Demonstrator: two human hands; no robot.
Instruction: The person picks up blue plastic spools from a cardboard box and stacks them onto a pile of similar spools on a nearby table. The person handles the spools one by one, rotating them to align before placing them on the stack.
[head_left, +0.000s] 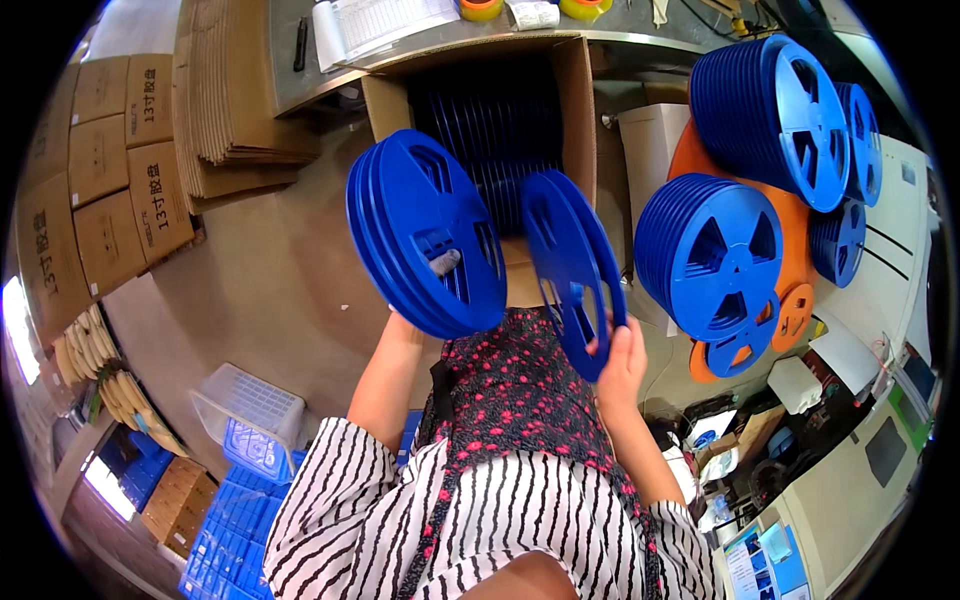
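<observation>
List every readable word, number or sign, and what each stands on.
Brown boxes, left: large dark lettering and numbers, legible but not copied out here.
Paper sheet, top: rows of print, too small to read.
Posted papers, lower right: too small to read.
Held blue reels: no readable text.

Forearms [384, 388] reach forward, apart — right hand [624, 368] gripping with bent fingers [621, 343], left hand [445, 263] mostly hidden.

Those held reels [410, 212] look like smooth, kinda glossy plastic; open box [578, 110] is matt cardboard, apron [530, 400] cloth.
</observation>
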